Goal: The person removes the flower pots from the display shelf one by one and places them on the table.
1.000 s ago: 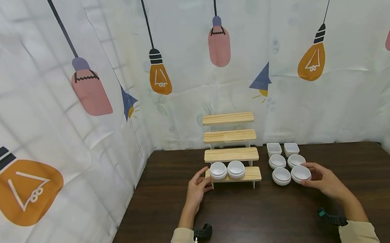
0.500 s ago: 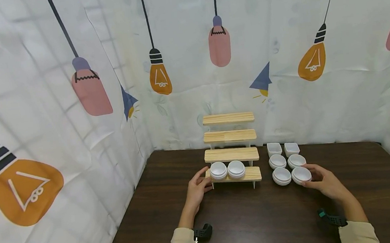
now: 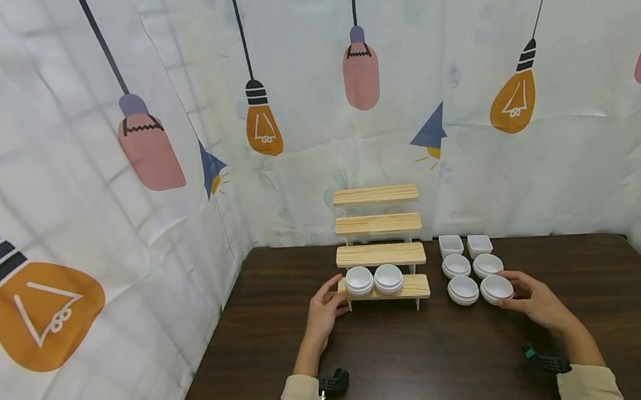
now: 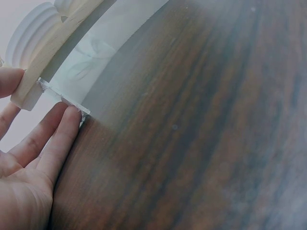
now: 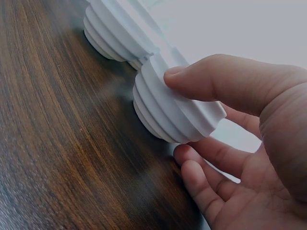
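Holding the left end of the lowest board of a four-tier wooden stand, the left hand shows me two fingertips against a clear leg. Two white ribbed bowls sit side by side on that board, toward its left. Right of the stand, on the dark wood table, I see three rows of two: white square dishes far, white round bowls midway, another round pair near. Well apart from the left hand, the right hand has thumb and fingers clamped on the near right bowl.
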Demonstrator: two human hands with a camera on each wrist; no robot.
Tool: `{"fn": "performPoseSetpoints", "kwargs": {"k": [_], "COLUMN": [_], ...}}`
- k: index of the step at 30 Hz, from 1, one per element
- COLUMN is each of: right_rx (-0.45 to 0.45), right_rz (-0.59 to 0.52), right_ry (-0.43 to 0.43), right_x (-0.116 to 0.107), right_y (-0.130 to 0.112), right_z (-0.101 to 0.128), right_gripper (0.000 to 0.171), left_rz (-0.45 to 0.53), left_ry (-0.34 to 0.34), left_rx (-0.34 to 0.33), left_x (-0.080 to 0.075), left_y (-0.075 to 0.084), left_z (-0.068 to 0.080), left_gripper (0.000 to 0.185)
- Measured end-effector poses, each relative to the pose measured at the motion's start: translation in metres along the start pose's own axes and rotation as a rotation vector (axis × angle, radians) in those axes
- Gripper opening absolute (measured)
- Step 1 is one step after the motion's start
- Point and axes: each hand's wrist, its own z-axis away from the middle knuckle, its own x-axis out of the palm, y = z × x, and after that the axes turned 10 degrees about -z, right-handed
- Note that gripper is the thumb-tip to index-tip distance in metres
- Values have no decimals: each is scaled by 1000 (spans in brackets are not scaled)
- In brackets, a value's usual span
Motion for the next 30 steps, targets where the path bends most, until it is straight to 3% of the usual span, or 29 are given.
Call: {"fn": "performPoseSetpoints", "kwargs": {"k": [14,24,30], "right_rx": [34,52,59], "right_rz": [-9,-2,0], "right_ry": [-14,-18,-30], "right_x": [-2,-2,-3], "right_y": [3,6,0], "right_z": [0,-1,2], "right_gripper": [67,67,68], "left_rz": [-1,-3,7], "left_ry": [-6,36,9], "left_rx": [6,11,9], "left_x": [0,4,1], "left_y": [0,-29,-8], "left_z": [0,-16,-6], "left_gripper": [50,48,50]}}
